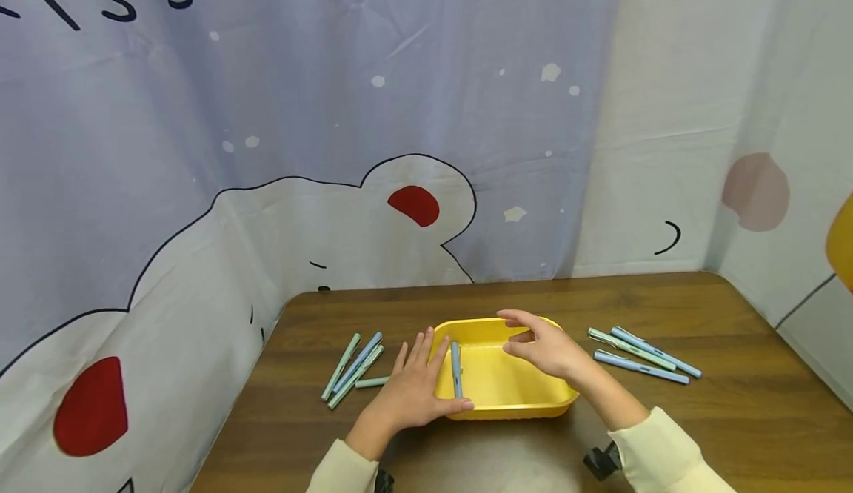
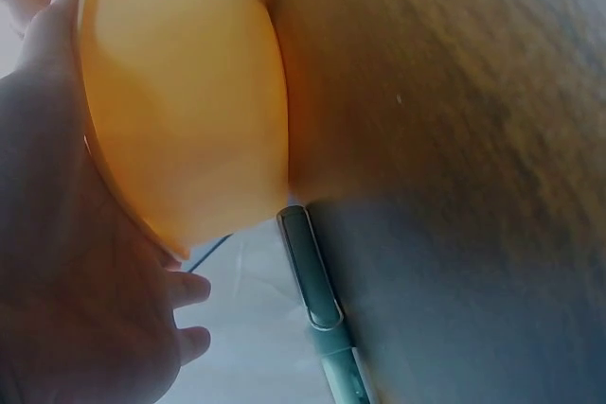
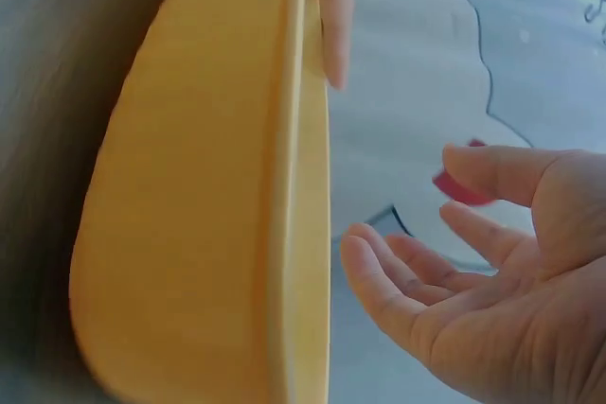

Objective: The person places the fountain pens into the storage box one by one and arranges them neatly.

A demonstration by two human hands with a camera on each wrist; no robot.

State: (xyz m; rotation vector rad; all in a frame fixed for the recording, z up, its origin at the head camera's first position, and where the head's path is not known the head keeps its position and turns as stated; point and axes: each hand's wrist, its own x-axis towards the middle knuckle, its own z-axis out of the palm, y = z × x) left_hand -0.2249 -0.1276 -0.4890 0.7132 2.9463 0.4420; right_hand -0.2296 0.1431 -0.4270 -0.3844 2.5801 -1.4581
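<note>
A yellow plastic tray sits on the table with a blue pen upright along its left inner side in the head view. My left hand lies along the tray's left rim, fingers spread and straight, thumb reaching over the near corner by the pen's lower end. In the left wrist view that hand lies against the side of the tray. Over the tray's right part hovers my right hand, its fingers loosely bent and nothing between them; the right wrist view shows this hand empty too.
Left of the tray lie several green and blue pens; one green pen points toward my left hand. Right of the tray is another group, with a green pen between two blue ones. A printed curtain hangs behind the wooden table.
</note>
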